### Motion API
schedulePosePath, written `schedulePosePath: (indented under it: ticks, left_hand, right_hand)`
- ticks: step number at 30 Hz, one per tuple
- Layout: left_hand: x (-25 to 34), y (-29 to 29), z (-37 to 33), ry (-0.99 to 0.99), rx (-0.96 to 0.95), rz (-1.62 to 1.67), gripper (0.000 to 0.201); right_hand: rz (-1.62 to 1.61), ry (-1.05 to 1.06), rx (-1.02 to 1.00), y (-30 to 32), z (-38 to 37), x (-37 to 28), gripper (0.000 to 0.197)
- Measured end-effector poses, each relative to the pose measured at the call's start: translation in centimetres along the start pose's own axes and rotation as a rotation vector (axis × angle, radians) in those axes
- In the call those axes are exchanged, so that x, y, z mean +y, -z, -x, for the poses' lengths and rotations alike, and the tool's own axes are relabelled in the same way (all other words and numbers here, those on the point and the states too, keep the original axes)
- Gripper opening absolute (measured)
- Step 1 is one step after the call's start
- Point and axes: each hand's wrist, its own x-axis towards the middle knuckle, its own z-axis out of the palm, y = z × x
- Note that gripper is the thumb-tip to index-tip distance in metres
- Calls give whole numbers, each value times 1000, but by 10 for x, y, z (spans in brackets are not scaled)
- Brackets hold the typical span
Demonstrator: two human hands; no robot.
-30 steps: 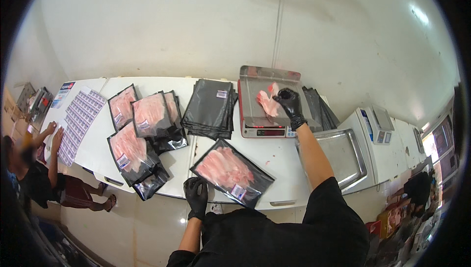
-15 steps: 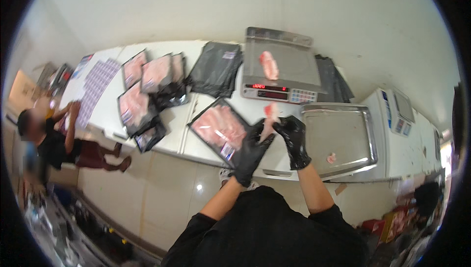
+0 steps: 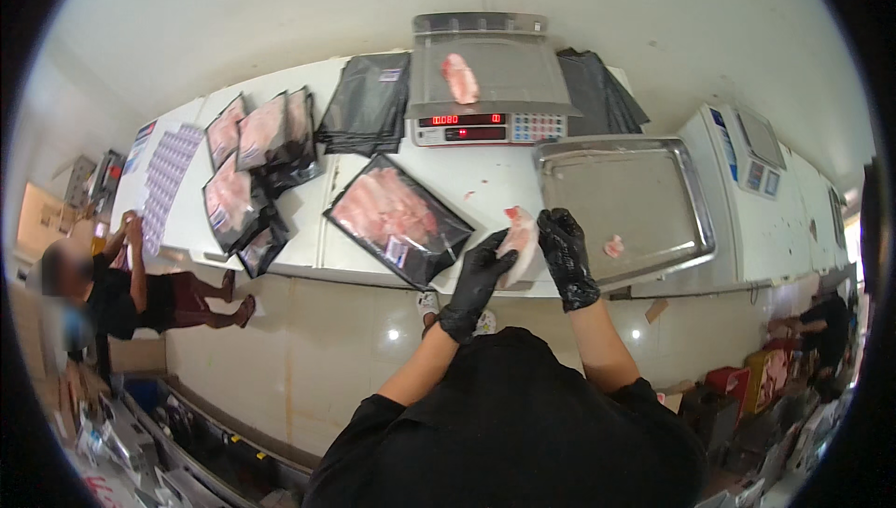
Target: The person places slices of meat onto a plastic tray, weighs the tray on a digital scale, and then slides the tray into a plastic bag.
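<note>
A pale strip of raw meat (image 3: 519, 245), red at its upper end, is gripped in my black-gloved left hand (image 3: 483, 277). Just to its right, my gloved right hand (image 3: 566, 251) is held apart from the strip with its fingers curled together. Whether those fingertips pinch anything is too small to make out. Beyond my hands, another piece of raw meat (image 3: 459, 79) lies on the steel plate of a digital scale (image 3: 490, 128) with a lit red display. To the left lies a black-edged clear-front bag (image 3: 397, 219) filled with pink meat.
On the right, a steel tray (image 3: 635, 172) holds a small meat scrap (image 3: 613, 246). Several filled bags (image 3: 263, 135) are piled at left, beside a label sheet (image 3: 174, 172). Black bags (image 3: 366, 102) lie left of the scale, more (image 3: 602, 93) at right. A person (image 3: 140, 275) stands far left.
My right hand has come off the meat strip, which now stays in my left hand alone. The whole view has shifted, so the table things appear higher and farther left.
</note>
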Motion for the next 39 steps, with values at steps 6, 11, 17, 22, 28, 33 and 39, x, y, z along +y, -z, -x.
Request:
schedulePosePath:
  ticks: [6,11,17,22,28,33,39]
  left_hand:
    - [0,-1,6,41,9,20,52]
    - [3,-2,18,80,-38,-58,50]
    - [4,-5,25,-64,8,-195,46]
    - [1,-3,28,-213,172,-396,50]
    - [1,-6,25,-464,207,-616,44]
    - [9,4,21,-164,90,-555,33]
    - [22,-5,14,162,208,255,22]
  right_hand:
    - [780,619,-130,-40,36,-66,36]
    - [1064,671,-382,-39,42,-79,47]
    - [871,519,-337,-37,45,-65,47]
    - [827,377,-257,-43,48,-51,34]
    - [812,344,-320,-38,42,-39,31]
    - [798,287,-331,-43,36,-42,37]
    - [-227,75,-319,-23,12,-1,36]
